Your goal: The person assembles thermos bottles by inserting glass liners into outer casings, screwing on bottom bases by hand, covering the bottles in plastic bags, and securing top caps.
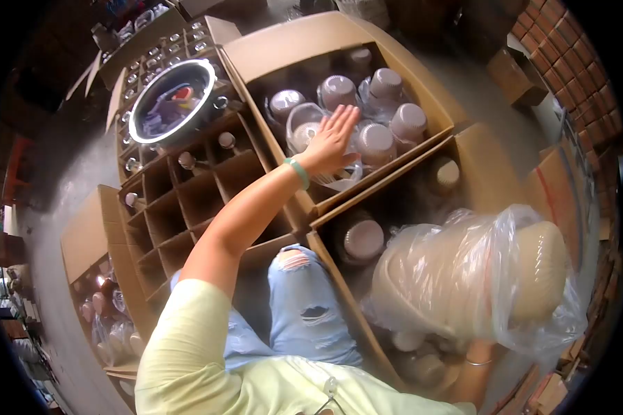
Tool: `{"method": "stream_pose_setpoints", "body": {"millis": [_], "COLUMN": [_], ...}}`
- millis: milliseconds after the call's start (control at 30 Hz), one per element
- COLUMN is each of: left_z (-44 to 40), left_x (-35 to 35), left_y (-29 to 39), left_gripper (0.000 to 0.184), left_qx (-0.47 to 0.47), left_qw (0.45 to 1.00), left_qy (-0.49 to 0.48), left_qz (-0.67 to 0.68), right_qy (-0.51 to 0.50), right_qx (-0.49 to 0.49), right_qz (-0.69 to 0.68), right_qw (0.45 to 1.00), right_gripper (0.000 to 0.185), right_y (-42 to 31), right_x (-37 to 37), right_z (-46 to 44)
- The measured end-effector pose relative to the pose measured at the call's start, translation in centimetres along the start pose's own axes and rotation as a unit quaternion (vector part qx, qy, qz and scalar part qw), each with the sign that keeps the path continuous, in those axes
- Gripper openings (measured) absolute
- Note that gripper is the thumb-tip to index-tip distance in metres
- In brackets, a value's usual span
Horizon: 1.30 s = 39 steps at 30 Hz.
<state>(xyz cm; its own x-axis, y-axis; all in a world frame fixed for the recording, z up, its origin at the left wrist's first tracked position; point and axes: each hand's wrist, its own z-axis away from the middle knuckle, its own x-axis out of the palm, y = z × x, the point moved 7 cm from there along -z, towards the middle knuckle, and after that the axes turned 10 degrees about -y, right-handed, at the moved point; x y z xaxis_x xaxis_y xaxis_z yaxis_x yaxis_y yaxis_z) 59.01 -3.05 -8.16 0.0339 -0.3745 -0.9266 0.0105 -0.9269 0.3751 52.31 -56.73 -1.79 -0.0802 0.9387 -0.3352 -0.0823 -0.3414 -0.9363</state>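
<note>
My left hand [329, 144] lies flat with its fingers stretched out, over the upright stacks of ribbed, round-ended cups [376, 142] in an open cardboard box [294, 45]. Clear plastic film wraps several of these stacks. At the right, a large beige stack of nested cups in a clear plastic bag [457, 270] is tilted on its side above a second cardboard box [367, 315]. My right hand [483, 349] supports this bagged stack from below, its fingers hidden behind the plastic. More cup stacks [363, 239] stand inside the second box.
On the left, a divided carton [166, 225] holds glass bottles in some cells. A metal-rimmed bowl [135, 124] with colourful items rests on it. Another open box [93, 235] with wrapped glassware stands lower left. Stacked brown boxes [564, 48] line the far right.
</note>
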Motion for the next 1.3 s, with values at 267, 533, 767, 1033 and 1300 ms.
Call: {"method": "stream_pose_setpoints", "body": {"millis": [267,533,767,1033,1300], "left_z": [-7.8,-9.4,-17.8,-18.3,-17.7], "left_x": [18.6,5.7,13.9,15.9,14.6], "left_y": [-5.4,-4.7,-8.4,-9.0,-6.1], "left_gripper": [0.066,0.015,0.035,0.042,0.028], "left_qx": [0.014,-0.160,0.078,0.058,0.098], "left_qw": [0.982,0.985,0.957,0.954,0.925], "left_qy": [-0.186,-0.014,-0.274,-0.273,-0.224], "left_qz": [-0.011,0.061,0.046,-0.110,-0.290], "right_qy": [0.077,0.072,0.065,0.069,0.055], "right_qx": [0.069,0.102,0.113,0.121,0.103], "right_qz": [0.026,0.034,0.039,0.045,0.041], "right_qw": [0.994,0.992,0.991,0.989,0.992], "right_gripper": [0.040,0.040,0.040,0.041,0.041], "right_y": [3.0,4.6,5.1,4.9,4.8], "right_x": [-5.2,-5.2,-4.9,-5.2,-5.5], "right_z": [-0.9,-2.5,-3.5,-5.5,-6.2]}}
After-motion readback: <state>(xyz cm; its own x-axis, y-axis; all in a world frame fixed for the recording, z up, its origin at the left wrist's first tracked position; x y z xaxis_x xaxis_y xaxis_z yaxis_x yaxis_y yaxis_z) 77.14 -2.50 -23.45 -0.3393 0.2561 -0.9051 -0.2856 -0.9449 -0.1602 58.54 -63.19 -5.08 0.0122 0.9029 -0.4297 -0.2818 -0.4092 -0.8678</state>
